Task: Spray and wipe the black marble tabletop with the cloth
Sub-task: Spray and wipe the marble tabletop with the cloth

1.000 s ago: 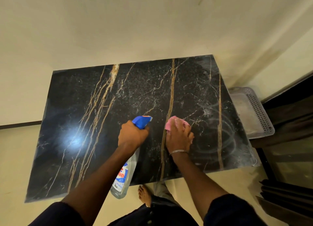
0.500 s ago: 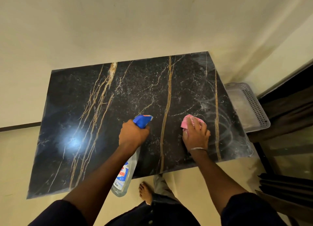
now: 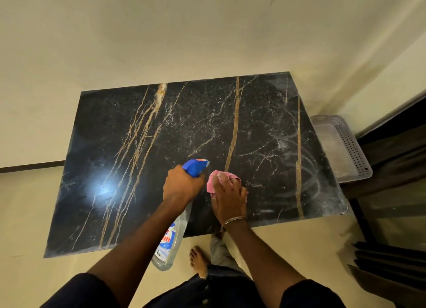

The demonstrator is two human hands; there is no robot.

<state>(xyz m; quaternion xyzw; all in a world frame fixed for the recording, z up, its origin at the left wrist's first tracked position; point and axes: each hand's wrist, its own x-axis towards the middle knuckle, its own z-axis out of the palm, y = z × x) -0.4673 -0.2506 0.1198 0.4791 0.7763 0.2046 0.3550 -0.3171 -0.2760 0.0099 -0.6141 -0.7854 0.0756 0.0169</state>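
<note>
The black marble tabletop (image 3: 143, 169) with gold and white veins fills the middle of the view. My left hand (image 3: 182, 185) grips the neck of a clear spray bottle (image 3: 170, 245) with a blue trigger head, held over the table's near edge, nozzle pointing away from me. My right hand (image 3: 228, 199) presses a pink cloth (image 3: 213, 181) flat on the marble just right of the bottle's head. Pale curved wipe streaks show on the right part of the top.
A grey perforated plastic basket (image 3: 352, 151) sits beside the table's right edge. Cream walls run behind and to the right. Dark furniture (image 3: 391, 261) stands at the right. My bare foot (image 3: 198, 261) is on the floor below the near edge.
My right hand has slid the pink cloth from the right back toward the left, close to the spray bottle. The left hand and bottle have barely moved.
</note>
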